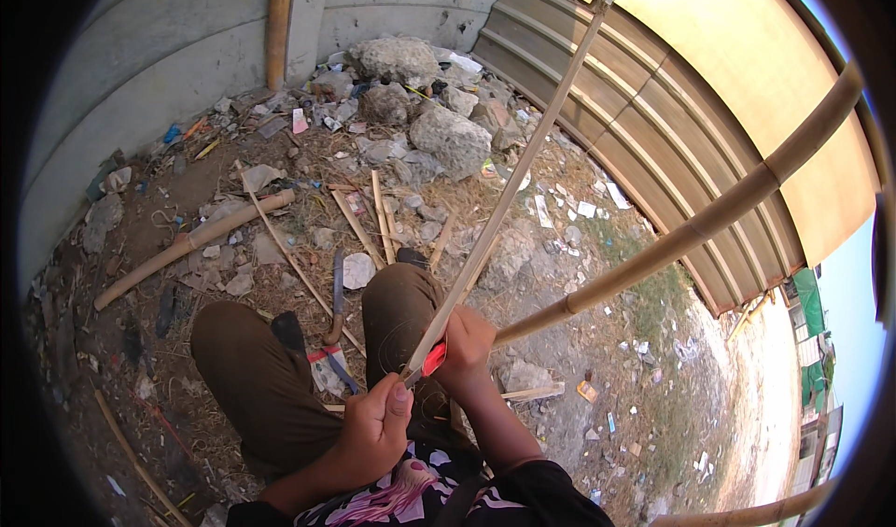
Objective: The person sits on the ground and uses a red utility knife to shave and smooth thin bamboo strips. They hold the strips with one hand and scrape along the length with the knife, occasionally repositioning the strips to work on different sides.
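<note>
A long, pale bamboo strip (pixel 523 168) slants from the upper right down to between my knees. My left hand (pixel 378 424) is closed around its lower end, thumb up along it. Just above, my right hand (pixel 467 345) is wrapped closed beside the strip, with a bright red piece (pixel 433 359) showing at its fingers. Whether that red piece is a handle or a wrap, I cannot tell. A small grey edge, possibly a blade, shows between the hands. Both fists sit close together over my brown trousers, and fingers hide most of what they grip.
On the ground by my knees lie a curved tool with a brown handle (pixel 334 326) and split bamboo pieces (pixel 381 214). A bamboo pole (pixel 681 233) slants close by on the right. Beyond are rocks (pixel 448 140), litter, a concrete wall (pixel 168 70) and corrugated panels (pixel 644 121).
</note>
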A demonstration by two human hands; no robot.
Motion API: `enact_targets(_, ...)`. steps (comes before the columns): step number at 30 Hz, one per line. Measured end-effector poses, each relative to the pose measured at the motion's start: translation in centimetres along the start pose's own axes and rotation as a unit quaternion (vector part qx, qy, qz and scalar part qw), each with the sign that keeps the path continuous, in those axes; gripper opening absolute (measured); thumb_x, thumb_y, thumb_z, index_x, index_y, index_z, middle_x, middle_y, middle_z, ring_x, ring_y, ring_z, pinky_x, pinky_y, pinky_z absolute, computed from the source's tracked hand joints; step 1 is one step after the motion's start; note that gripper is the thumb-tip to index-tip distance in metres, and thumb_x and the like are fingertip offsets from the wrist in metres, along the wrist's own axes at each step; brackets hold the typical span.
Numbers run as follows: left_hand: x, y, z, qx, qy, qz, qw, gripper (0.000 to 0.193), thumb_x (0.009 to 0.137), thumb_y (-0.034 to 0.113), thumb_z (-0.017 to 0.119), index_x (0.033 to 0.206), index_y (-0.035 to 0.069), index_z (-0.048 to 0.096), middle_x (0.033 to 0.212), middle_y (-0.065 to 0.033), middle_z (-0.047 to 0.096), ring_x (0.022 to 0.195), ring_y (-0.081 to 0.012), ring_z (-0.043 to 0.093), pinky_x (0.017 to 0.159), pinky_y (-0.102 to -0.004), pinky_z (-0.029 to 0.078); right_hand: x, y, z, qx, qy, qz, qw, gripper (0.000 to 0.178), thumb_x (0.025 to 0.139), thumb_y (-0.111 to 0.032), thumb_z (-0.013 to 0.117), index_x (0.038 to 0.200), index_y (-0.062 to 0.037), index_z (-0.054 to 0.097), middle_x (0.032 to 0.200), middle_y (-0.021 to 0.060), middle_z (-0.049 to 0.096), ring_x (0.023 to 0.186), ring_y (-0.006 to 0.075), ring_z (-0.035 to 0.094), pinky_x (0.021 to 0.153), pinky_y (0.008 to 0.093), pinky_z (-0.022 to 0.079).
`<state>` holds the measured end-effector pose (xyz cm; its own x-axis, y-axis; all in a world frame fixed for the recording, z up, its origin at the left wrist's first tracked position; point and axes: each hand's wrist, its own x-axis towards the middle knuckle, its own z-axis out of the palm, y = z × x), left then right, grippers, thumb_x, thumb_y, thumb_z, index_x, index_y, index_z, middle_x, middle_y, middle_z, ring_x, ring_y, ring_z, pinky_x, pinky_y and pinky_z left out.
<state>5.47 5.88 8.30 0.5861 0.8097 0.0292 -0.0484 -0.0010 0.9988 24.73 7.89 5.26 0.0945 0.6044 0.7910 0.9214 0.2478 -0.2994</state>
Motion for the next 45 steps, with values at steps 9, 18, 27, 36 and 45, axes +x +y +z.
enact_targets(9, -0.8, 0.0, -0.2, -0.01, -0.003, -0.027, 1.0, 0.041, 0.11, 0.029, 0.043, 0.08, 0.002, 0.051, 0.058, -0.0037, 0.048, 0.051, -0.0097, 0.049, 0.05, -0.0296, 0.039, 6.4, 1.0, 0.9, -0.032, 0.12, 0.024, 0.992, 0.021, 0.086, -0.005, 0.065, 0.069, -0.0021, 0.052, 0.06, 0.0085, 0.049, 0.049, 0.0237, 0.048, 0.047, 0.035, 0.036)
enact_targets(18, -0.3, -1.5, 0.2, 0.019, -0.018, -0.012, 1.0, 0.043, 0.111, 0.033, 0.039, 0.082, 0.003, 0.05, 0.064, 0.0006, 0.044, 0.058, -0.0048, 0.042, 0.052, -0.0247, 0.034, 19.9, 10.0, -3.8, -0.043, 0.162, 0.212, 0.963, 0.04, 0.096, -0.02, 0.06, 0.065, 0.0035, 0.049, 0.051, 0.0131, 0.041, 0.048, 0.0197, 0.038, 0.05, 0.0388, 0.033)
enact_targets(27, 1.2, -1.0, -1.4, -0.117, -0.07, -0.075, 0.988, 0.029, 0.111, 0.028, 0.042, 0.104, 0.002, 0.054, 0.078, 0.0009, 0.051, 0.068, -0.0056, 0.045, 0.06, -0.0241, 0.039, 3.2, 2.0, -1.6, -0.012, -0.048, 0.101, 0.994, 0.027, 0.083, -0.015, 0.071, 0.066, -0.0053, 0.053, 0.056, 0.011, 0.05, 0.047, 0.0306, 0.052, 0.047, 0.0398, 0.04)
enact_targets(36, 0.6, -0.5, -1.3, -0.198, -0.061, -0.109, 0.972, 0.023, 0.11, 0.028, 0.046, 0.1, 0.007, 0.048, 0.071, 0.0044, 0.04, 0.059, -0.0022, 0.034, 0.052, -0.0208, 0.028, -1.5, -2.4, -1.0, 0.041, -0.096, 0.072, 0.992, 0.026, 0.088, -0.015, 0.066, 0.068, -0.006, 0.051, 0.058, 0.0097, 0.049, 0.048, 0.0304, 0.053, 0.046, 0.0427, 0.04)
enact_targets(45, 0.0, 1.1, -0.7, -0.181, -0.045, -0.067, 0.98, 0.022, 0.11, 0.024, 0.044, 0.099, 0.005, 0.047, 0.067, 0.0047, 0.036, 0.056, -0.0015, 0.032, 0.049, -0.0225, 0.027, 0.4, -1.5, -0.2, 0.0, -0.036, 0.025, 0.999, 0.02, 0.081, -0.014, 0.07, 0.073, -0.0035, 0.055, 0.061, 0.0131, 0.049, 0.05, 0.0344, 0.053, 0.049, 0.0443, 0.042)
